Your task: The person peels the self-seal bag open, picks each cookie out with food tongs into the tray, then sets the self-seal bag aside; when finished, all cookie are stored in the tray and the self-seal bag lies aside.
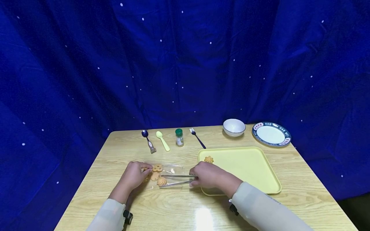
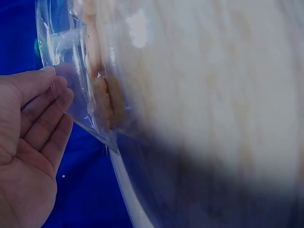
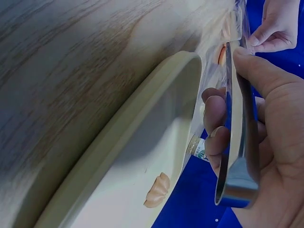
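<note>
My left hand (image 1: 133,177) pinches the edge of a clear plastic bag (image 2: 76,80) between thumb and fingers. Inside the bag lie several cookies: a pretzel-shaped one (image 1: 157,167), a flat round one (image 1: 155,175) and a swirled one (image 1: 162,182), with another partly behind my left fingers. Metal tongs (image 3: 247,156) are gripped in my right hand (image 1: 208,175), their arms apart and pointing left into the bag. The tips reach the swirled cookie, one on either side of it. Under my right wrist is a pale yellow tray (image 1: 242,163) bearing a flower-shaped cookie (image 1: 208,159).
Along the back of the wooden table lie a dark spoon (image 1: 148,142), a pale yellow spoon (image 1: 163,141) and a dark-handled fork (image 1: 198,139). A green-capped jar (image 1: 179,138) stands among them. Farther right are a white bowl (image 1: 234,128) and a blue-rimmed plate (image 1: 270,134).
</note>
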Available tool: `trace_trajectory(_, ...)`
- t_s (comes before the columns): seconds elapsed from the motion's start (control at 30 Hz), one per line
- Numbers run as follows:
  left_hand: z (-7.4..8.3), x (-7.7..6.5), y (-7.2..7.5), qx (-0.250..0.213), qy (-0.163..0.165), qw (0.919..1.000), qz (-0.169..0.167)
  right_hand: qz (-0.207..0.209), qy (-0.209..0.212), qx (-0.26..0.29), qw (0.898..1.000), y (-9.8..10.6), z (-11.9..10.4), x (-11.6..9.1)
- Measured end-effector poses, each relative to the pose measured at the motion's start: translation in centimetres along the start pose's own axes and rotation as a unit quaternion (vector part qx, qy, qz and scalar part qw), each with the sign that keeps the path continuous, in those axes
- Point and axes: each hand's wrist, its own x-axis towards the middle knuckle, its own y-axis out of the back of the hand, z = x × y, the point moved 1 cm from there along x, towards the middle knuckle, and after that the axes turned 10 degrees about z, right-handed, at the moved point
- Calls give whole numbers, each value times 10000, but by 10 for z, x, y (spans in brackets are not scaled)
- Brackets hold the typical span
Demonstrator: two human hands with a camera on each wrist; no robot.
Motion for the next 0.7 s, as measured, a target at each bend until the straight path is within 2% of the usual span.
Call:
trace_trajectory(0.27, -2, -1, -1, 31, 91, 10000, -13, 0, -50, -106, 9999, -3, -5, 6)
trace_trajectory(0.5, -3, -1, 0, 52, 127, 9999, 13, 42, -312, -119, 9994, -3, 1, 5)
trace_trajectory(0.7, -2, 0, 0, 1, 62, 10000, 60, 181, -191, -132, 9996, -4, 4, 3)
